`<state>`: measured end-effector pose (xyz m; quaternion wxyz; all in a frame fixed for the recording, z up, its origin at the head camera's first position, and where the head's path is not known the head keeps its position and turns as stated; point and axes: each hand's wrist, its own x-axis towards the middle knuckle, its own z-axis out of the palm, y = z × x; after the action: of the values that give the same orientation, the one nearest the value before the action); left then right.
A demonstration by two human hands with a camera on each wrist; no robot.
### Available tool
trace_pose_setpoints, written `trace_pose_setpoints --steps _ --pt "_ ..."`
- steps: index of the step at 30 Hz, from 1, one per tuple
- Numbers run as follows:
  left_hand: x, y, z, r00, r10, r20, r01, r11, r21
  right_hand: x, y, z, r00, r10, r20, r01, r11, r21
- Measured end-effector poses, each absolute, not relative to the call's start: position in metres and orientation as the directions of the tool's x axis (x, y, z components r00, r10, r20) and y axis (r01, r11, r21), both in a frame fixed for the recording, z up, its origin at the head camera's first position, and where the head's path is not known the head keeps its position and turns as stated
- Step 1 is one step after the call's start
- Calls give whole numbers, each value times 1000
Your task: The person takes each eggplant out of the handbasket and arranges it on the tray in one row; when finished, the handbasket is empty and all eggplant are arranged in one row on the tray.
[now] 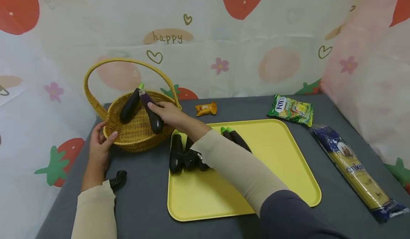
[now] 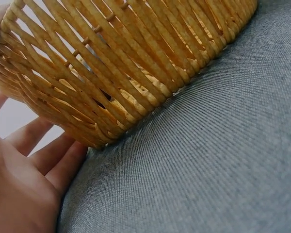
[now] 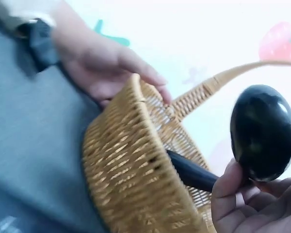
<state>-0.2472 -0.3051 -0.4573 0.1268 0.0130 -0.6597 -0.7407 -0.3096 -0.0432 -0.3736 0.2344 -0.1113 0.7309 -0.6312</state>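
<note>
A yellow wicker basket (image 1: 137, 147) with a tall arched handle stands at the back left. My left hand (image 1: 101, 146) holds the basket's left side, its thumb near the rim and its fingers around the outer wall; the left wrist view shows those fingers (image 2: 63, 162) against the weave. Over the basket my right hand (image 1: 171, 115) grips a dark eggplant (image 1: 150, 110), whose rounded end (image 3: 263, 131) faces the right wrist camera. Another eggplant (image 1: 129, 107) lies inside, leaning on the basket's wall. Several more eggplants (image 1: 176, 155) lie on a yellow tray (image 1: 282, 160), partly hidden by my right arm.
A small orange packet (image 1: 206, 109) lies behind the tray. Further right are a green FOX'S bag (image 1: 292, 109) and a long pasta pack (image 1: 358, 171). The grey table (image 1: 144, 203) meets a printed cloth backdrop (image 1: 250, 68) at the back and sides.
</note>
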Motion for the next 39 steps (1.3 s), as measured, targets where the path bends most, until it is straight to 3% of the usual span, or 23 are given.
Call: trace_pose_setpoints --steps 10,18,25,31,39 --pt "-253 -302 -470 -957 -270 107 134 -84 987 -260 46 -376 -882 -446 -153 -3 330 -944" --pt "-253 -305 -472 -958 -274 87 106 -57 993 -239 115 -380 -927 -336 -166 82 250 -965" --pt "-253 -302 -469 -961 -258 98 112 -40 993 -227 180 -386 -957 -242 -161 97 256 -962" --pt "-249 -299 -463 -965 -229 129 143 -45 989 -222 224 -394 -970 -149 -191 135 322 -937" --pt "-247 -298 -459 -964 -230 133 146 -43 988 -218 247 -425 -963 -88 -254 182 481 -857"
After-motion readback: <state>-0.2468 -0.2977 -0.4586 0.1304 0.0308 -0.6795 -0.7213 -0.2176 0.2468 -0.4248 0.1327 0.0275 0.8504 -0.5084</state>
